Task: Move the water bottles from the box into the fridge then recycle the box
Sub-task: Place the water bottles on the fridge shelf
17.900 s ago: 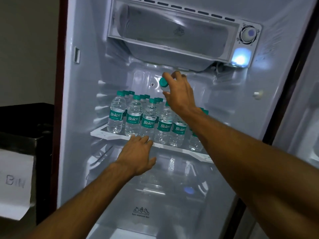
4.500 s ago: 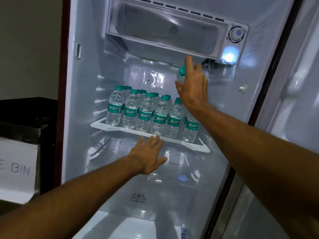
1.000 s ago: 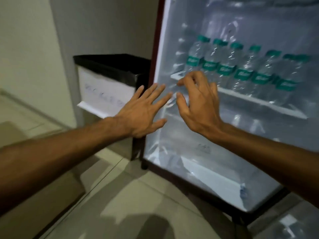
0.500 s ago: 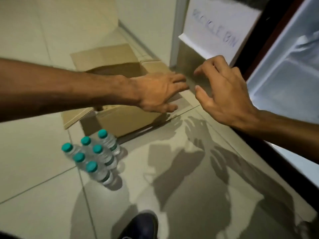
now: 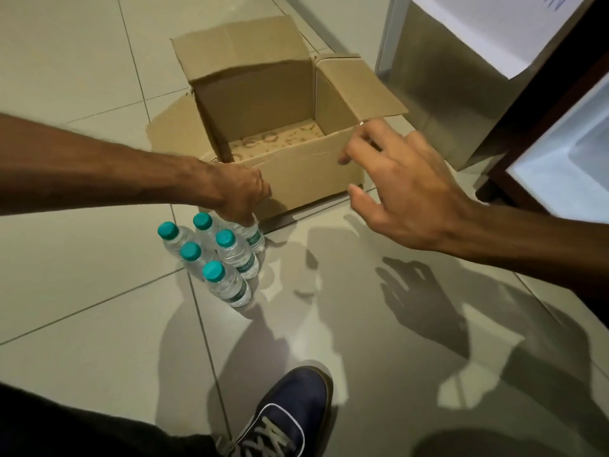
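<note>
Navy lace-up shoe (image 5: 290, 413), dark trousers (image 5: 82, 430)

View dropped from inside the fridge (image 5: 566, 173) to the floor (image 5: 99, 324). Left hand (image 5: 240, 192) came off the cardboard box (image 5: 306, 173) and down onto the farthest water bottle (image 5: 254, 238) in the cluster, fingers curled over its cap. Right hand (image 5: 405, 196) moved nearer, spread open by the box's near right corner.

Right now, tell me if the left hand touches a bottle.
Touching: the head view shows the left hand curled over the cap of the bottle nearest the box.
</note>
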